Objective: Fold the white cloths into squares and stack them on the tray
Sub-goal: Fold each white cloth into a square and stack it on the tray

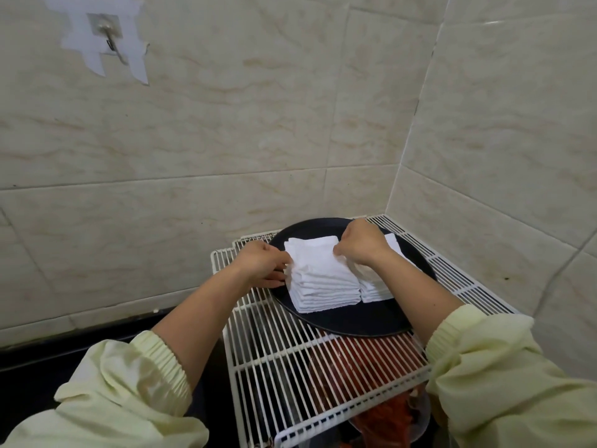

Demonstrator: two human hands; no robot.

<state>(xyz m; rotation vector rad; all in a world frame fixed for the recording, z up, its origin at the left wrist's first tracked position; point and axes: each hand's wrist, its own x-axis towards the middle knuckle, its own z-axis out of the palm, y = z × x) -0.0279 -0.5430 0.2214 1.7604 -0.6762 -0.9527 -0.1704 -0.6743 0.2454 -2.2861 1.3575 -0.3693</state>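
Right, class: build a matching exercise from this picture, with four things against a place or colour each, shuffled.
Things:
1 tray
2 cloths
3 hook
4 rack

Descriptions:
a on the wall
b wire, under the tray
c black, round
d white, stacked on the tray

Pairs: 1-c, 2-d, 3-a, 4-b.

Both bare forearms reach forward, the pale yellow-green fabric sleeves [139, 376] with gathered elastic cuffs pushed up toward the elbows. The left hand [262, 261] is turned palm inward, thumb above and fingers below, pinching the left edge of the top folded white terry cloth [315, 253] — the right hand [361, 242] sits knuckles-up, fingers curled under, pinching that cloth's right edge
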